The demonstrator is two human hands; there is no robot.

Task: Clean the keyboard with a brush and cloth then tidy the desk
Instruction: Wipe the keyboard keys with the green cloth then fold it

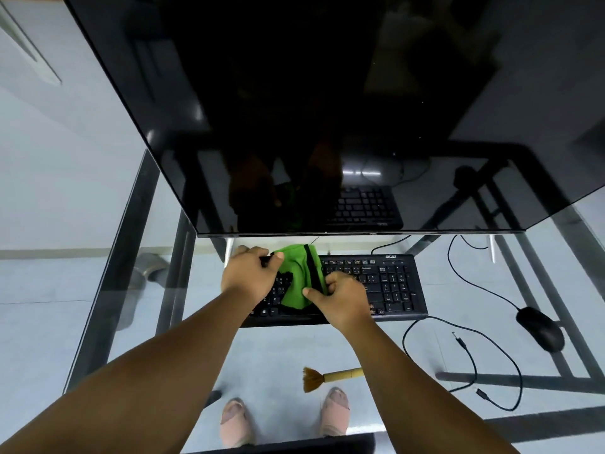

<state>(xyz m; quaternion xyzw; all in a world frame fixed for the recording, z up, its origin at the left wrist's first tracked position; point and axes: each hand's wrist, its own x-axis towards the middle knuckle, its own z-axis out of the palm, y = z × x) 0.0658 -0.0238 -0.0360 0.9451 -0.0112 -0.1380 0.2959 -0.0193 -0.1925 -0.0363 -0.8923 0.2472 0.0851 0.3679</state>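
A black keyboard (pixel 386 283) lies on the glass desk (pixel 425 348) under the monitor. A green cloth with a black edge (pixel 296 276) is spread over the keyboard's left half. My left hand (pixel 250 276) pinches the cloth's upper left corner. My right hand (pixel 343 296) grips its lower right edge. Closer to me on the glass lies a small brush (pixel 330 376) with brown bristles and a pale wooden handle, untouched by either hand.
A large dark monitor (pixel 327 109) hangs over the back of the desk. A black mouse (pixel 540 327) and loose black cables (pixel 471 355) lie at the right. My feet show through the glass below.
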